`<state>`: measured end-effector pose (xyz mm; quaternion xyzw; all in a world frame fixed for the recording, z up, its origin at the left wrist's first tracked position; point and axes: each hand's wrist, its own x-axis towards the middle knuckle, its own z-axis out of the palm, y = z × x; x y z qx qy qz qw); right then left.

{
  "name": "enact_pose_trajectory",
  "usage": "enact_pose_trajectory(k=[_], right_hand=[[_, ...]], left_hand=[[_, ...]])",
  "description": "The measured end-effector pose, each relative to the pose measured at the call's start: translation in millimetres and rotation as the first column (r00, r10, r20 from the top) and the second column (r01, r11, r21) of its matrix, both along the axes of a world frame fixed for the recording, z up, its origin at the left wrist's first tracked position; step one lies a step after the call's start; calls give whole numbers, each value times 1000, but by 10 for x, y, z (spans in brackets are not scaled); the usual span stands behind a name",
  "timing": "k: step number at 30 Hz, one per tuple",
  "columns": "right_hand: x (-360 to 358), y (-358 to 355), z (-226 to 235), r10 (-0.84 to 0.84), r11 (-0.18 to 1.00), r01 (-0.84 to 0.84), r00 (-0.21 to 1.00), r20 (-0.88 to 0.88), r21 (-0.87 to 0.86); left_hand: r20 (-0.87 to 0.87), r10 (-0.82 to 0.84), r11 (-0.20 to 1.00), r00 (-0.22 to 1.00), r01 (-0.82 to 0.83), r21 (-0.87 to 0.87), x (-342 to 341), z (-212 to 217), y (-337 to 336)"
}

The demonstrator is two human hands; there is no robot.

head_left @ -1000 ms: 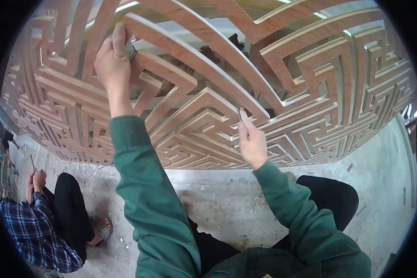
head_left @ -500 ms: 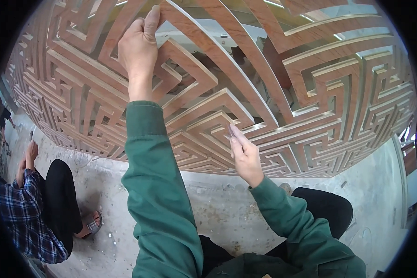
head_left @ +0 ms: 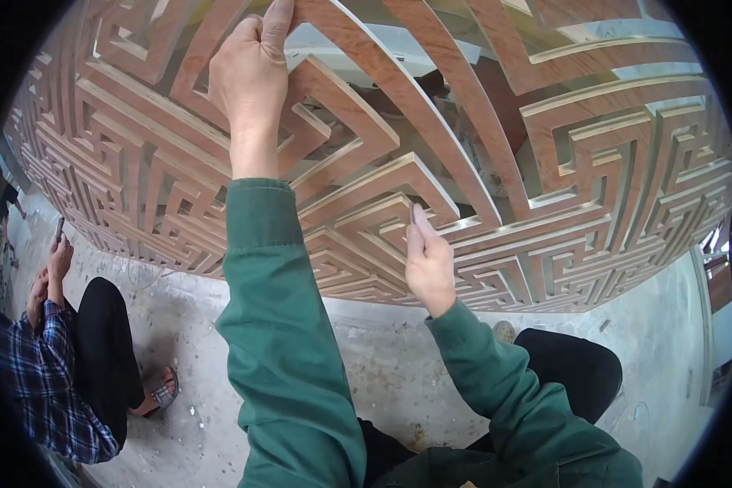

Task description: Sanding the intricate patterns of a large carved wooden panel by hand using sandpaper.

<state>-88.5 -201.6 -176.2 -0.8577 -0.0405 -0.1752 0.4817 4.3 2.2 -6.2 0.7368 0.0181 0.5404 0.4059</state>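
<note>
Lattice panel (head_left: 496,163): reddish-brown fretwork, upright | left hand (head_left: 252,77) fingers pinching bar | right hand (head_left: 428,260) fingers pressed together

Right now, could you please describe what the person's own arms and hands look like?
Both arms wear long green sleeves of plain, slightly creased cloth, ending in straight cuffs at the wrists. The left hand and right hand are bare: no gloves, rings or watch show. No markings show on the left sleeve or right sleeve.

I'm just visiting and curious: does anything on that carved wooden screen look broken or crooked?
Nothing stands out. The wooden lattice screen looks whole and regular; the left hand grips a slat, and the right hand touches lower fretwork.
</note>
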Motion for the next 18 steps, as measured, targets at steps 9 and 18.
enact_pose_trajectory(k=[9,18], right_hand=[[114,-33,-102,44,999,-42,990,131,-16],[101,88,176,62,998,-63,997,-51,-19]], left_hand=[[-29,-28,1000,999,28,-4,16,19,75],[-54,-22,1000,998,21,-17,8,29,77]])
